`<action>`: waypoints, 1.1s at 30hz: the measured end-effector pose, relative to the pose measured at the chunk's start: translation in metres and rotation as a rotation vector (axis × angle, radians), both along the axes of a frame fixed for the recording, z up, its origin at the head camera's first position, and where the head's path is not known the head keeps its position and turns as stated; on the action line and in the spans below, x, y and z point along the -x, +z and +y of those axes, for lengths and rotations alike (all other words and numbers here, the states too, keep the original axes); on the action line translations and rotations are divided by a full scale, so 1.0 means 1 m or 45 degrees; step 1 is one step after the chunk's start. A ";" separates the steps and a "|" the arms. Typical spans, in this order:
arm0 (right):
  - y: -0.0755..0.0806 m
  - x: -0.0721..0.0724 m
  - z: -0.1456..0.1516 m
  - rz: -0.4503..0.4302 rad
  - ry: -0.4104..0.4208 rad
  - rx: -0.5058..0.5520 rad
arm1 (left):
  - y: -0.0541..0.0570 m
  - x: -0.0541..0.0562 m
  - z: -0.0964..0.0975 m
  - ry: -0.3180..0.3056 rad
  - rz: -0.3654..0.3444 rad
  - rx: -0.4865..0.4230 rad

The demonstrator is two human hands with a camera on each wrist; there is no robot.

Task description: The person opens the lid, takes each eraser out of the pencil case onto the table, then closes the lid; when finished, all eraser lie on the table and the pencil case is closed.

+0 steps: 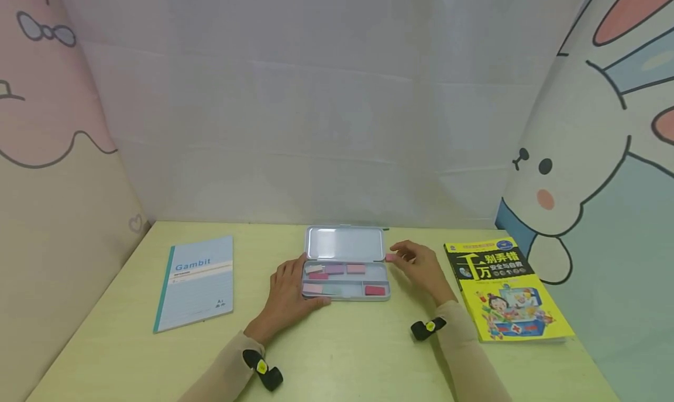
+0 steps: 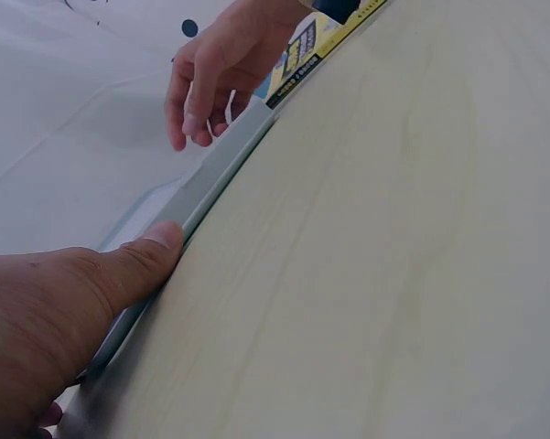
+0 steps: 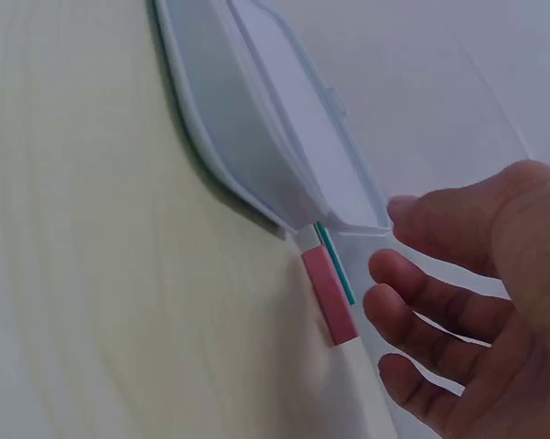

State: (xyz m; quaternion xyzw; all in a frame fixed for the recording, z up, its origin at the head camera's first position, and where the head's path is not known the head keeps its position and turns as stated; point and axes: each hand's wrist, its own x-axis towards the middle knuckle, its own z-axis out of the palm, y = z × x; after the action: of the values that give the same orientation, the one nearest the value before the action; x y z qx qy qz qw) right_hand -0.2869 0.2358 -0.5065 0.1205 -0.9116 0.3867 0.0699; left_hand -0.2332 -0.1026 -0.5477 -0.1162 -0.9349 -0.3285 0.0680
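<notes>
The left hand (image 1: 286, 288) grips the left end of an open, pale grey-blue, rectangular pencil case (image 1: 378, 271), thumb against its front wall. The right hand (image 1: 421, 267), fingers parted and holding nothing, is beside the case's right end. There, just beside the case, lies a pink, block-shaped eraser (image 3: 329, 297). Caution: an off-centre pinch could push the eraser away from the case. A wide grasp could catch the thin green strip (image 3: 341, 279) behind it. Knuckle contact could knock the case's raised lid (image 1: 344, 244).
</notes>
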 end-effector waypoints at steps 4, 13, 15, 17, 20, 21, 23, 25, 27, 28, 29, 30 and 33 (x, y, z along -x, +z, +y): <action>0.011 -0.001 0.000 -0.070 0.212 -0.082 | -0.001 0.001 -0.001 0.003 0.007 0.002; 0.025 -0.005 0.005 -0.291 0.486 -0.039 | -0.002 0.001 -0.001 0.001 0.015 -0.003; 0.027 -0.006 0.006 -0.364 0.561 -0.006 | -0.002 0.000 -0.001 0.001 0.014 -0.008; 0.030 -0.008 0.006 -0.416 0.605 0.004 | -0.002 0.000 0.000 0.001 0.014 -0.008; 0.031 -0.009 0.005 -0.456 0.630 -0.010 | -0.002 0.000 0.000 0.001 0.013 -0.003; 0.032 -0.010 0.004 -0.467 0.628 -0.020 | -0.002 0.000 0.000 0.000 0.013 -0.001; 0.034 -0.012 0.003 -0.497 0.627 -0.023 | -0.002 0.000 0.000 -0.002 0.015 0.002; 0.035 -0.013 0.002 -0.514 0.641 -0.026 | -0.003 0.000 0.000 -0.004 0.016 -0.004; 0.036 -0.014 0.000 -0.518 0.663 -0.016 | -0.003 0.001 0.000 -0.006 0.020 -0.006; 0.037 -0.014 0.000 -0.519 0.675 -0.008 | -0.004 0.001 0.000 -0.006 0.022 -0.007; 0.037 -0.014 0.000 -0.518 0.686 -0.002 | -0.004 0.001 -0.001 -0.007 0.024 -0.010; 0.037 -0.014 0.000 -0.516 0.696 0.008 | -0.005 0.002 -0.001 -0.006 0.026 -0.010; 0.036 -0.013 -0.001 -0.511 0.713 0.034 | -0.006 0.002 -0.001 -0.001 0.031 -0.001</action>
State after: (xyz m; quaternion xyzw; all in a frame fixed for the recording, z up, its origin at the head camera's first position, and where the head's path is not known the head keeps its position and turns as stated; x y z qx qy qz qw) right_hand -0.2743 0.2349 -0.4702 0.2866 -0.8336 0.4187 -0.2182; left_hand -0.2354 -0.1036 -0.5538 -0.1205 -0.9338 -0.3275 0.0792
